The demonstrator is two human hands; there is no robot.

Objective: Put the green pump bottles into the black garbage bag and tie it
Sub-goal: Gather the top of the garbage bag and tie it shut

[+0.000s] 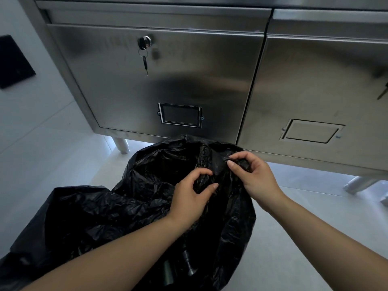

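Floor [42, 148]: one black bag [100, 208], two hands [189, 199] [255, 175]

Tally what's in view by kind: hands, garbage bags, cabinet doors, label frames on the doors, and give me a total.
Hands: 2, left hand, right hand
Black garbage bag: 1
Steel cabinet doors: 2
Label frames: 2
Total: 7

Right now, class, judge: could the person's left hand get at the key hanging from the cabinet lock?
Probably yes, but not at once: the left hand grips a bunched fold of the black garbage bag. Nothing stands between it and the key above, so after letting go the way looks free.
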